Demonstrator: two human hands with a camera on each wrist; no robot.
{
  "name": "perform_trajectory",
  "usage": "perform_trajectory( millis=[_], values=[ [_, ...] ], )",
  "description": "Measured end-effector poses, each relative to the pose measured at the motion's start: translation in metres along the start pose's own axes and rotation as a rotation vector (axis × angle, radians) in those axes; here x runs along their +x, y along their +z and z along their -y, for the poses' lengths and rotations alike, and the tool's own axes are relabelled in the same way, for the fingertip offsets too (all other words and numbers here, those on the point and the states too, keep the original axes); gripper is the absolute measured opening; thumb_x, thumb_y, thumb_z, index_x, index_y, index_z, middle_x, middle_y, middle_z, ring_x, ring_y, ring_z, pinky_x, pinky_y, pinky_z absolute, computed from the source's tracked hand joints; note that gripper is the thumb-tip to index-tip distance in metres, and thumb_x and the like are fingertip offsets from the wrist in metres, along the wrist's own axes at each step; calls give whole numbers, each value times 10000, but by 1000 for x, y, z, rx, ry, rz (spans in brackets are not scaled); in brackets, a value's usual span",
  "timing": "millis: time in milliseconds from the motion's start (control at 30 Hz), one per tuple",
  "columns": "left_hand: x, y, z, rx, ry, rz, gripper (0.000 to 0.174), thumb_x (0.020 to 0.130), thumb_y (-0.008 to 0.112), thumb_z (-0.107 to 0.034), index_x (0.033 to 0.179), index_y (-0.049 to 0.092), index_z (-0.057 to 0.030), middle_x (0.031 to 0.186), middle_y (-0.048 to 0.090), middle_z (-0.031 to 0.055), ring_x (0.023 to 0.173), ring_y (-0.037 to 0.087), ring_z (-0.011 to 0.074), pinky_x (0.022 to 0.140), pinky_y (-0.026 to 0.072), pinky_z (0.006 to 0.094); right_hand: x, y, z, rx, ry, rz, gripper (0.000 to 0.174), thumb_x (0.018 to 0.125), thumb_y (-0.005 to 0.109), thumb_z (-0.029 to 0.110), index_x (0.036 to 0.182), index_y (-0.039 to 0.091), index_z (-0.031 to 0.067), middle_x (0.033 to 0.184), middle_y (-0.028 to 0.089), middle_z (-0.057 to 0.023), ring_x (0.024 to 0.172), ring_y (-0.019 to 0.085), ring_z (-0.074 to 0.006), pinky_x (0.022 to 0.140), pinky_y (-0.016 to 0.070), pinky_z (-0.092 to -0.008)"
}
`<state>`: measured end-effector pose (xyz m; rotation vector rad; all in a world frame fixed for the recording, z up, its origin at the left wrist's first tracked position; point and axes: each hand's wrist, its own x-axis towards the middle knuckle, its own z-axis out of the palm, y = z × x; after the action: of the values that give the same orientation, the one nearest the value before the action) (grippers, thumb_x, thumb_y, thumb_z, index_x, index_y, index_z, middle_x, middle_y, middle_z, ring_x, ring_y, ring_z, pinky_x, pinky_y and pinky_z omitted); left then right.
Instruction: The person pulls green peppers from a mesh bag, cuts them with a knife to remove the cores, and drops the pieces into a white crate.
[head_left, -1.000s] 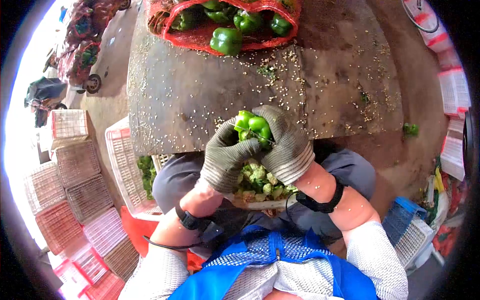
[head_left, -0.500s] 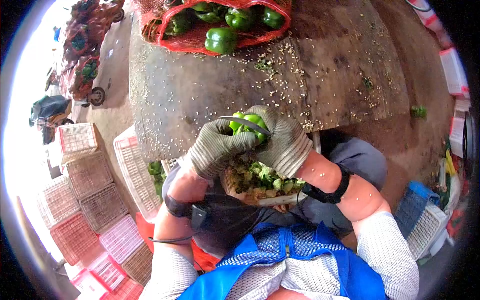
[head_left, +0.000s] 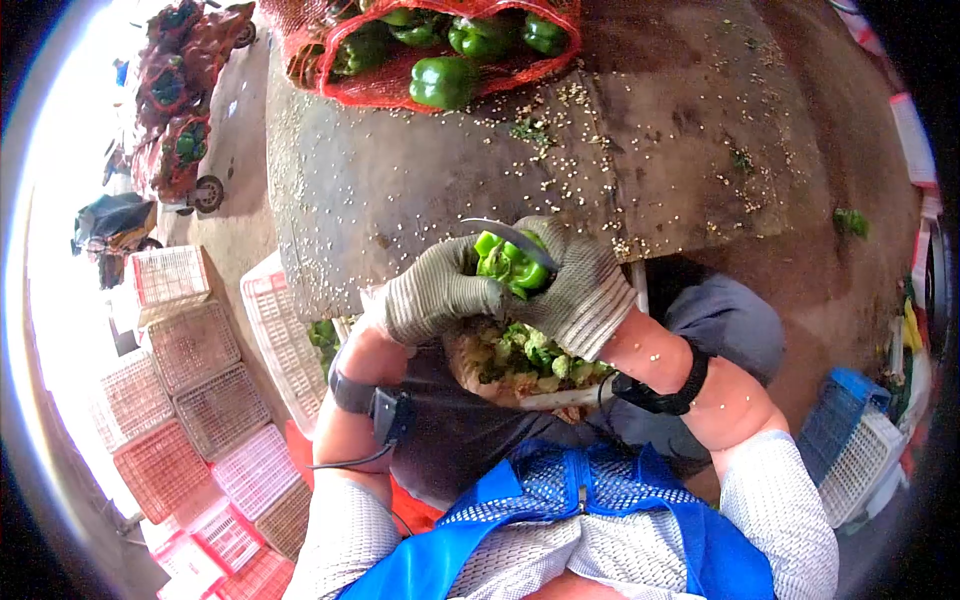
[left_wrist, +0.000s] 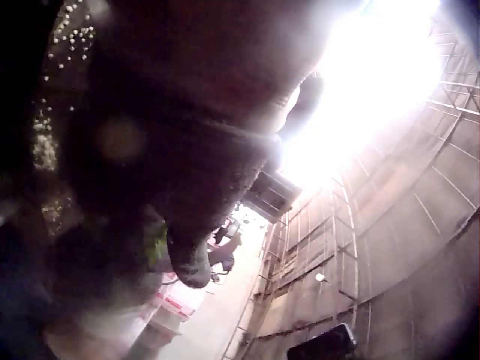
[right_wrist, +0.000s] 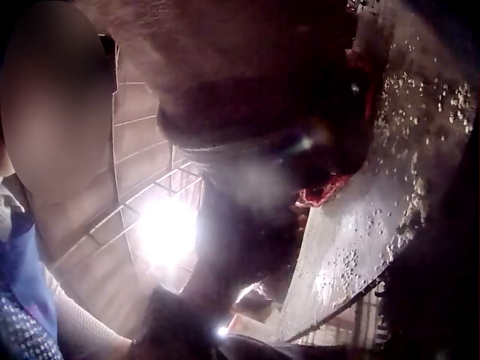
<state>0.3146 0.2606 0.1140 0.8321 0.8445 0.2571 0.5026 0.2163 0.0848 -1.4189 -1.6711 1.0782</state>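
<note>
In the head view, my gloved left hand (head_left: 432,292) grips a green bell pepper (head_left: 494,262) from the left, thumb along its near side. The gloved right hand (head_left: 580,288) holds a knife with a curved blade (head_left: 522,242); its handle is hidden in the glove. The blade slants over the top right of the pepper, its tip pointing left. The pepper's lobed, uneven end faces up. Both hands are over the near edge of the worktable (head_left: 420,190). In the left wrist view the hand is dark, with a green sliver of pepper (left_wrist: 157,244) beside a finger.
A red mesh sack (head_left: 300,50) of green peppers lies open at the table's far side. Pale seeds are scattered over the tabletop. Between my legs sits a container (head_left: 560,398) of green and pale pepper scraps. Plastic crates (head_left: 205,345) are at left; a blue crate (head_left: 840,420) is at right.
The blade has shifted from low across the pepper to its upper right, its flat side now showing. The pepper has turned in the left hand. The head view has shifted slightly.
</note>
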Motion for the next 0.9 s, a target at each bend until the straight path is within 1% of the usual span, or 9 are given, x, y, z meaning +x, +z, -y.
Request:
perform_trajectory(
  millis=[167,233,333,433,533,633,733,833,900],
  values=[
    [-8,5,-7,-40,-19,-79,424,814,764,-32,1219,639,-23,1119,687,14,1010,620,104,914,516,287,1,-2,1,3,-6,39,577,681,858,249,1175,607,87,1050,662,-125,952,662,-307,820,540,-382],
    [-26,13,-7,31,150,-123,417,819,762,-37,1218,638,-27,1110,689,-4,1001,619,103,912,517,292,0,-7,8,-12,-30,40,523,717,833,257,1168,635,79,1020,690,-117,933,686,-274,811,548,-357],
    [-35,10,-7,299,235,-112,374,835,722,-9,1200,643,-39,1068,703,-13,969,613,96,877,519,295,0,-19,18,1,150,192,479,742,808,269,1148,652,68,945,715,-107,882,705,-253,778,558,-357],
    [-33,-5,3,834,62,-60,329,814,703,-10,1138,659,-52,955,717,13,902,614,103,801,528,316,-4,-14,2,164,74,185,483,756,783,242,1174,634,52,918,714,-94,838,693,-196,759,556,-352],
    [-33,-11,18,505,4,-1,287,822,700,-54,1105,655,-49,900,702,5,852,630,138,768,529,341,0,-19,2,403,187,242,472,777,779,214,1190,629,45,961,708,-62,865,670,-154,783,543,-319],
    [-23,-6,26,299,-250,36,319,867,663,-49,1185,650,-32,1083,696,55,980,630,142,867,520,329,9,-25,0,662,332,263,431,795,788,224,1160,659,35,1016,702,-24,900,646,-118,803,528,-276],
    [-7,-5,64,206,-291,50,375,907,659,-102,1271,596,-42,1201,656,76,1099,599,168,937,496,332,14,-31,0,732,504,232,428,803,782,292,1134,679,41,993,704,-35,872,642,-101,740,523,-263],
    [-16,-12,55,281,58,-42,557,866,728,-151,1362,504,-30,1343,571,114,1216,553,227,1008,473,363,16,-30,-4,765,515,213,489,800,788,357,1148,671,34,981,703,-29,868,643,-104,726,522,-259],
    [-29,-1,24,954,434,-386,851,720,857,-206,1424,412,-31,1457,447,190,1289,507,336,1054,450,399,19,-15,-8,770,362,175,566,788,800,408,1175,647,25,999,700,-29,876,650,-123,752,536,-275]
  ],
)
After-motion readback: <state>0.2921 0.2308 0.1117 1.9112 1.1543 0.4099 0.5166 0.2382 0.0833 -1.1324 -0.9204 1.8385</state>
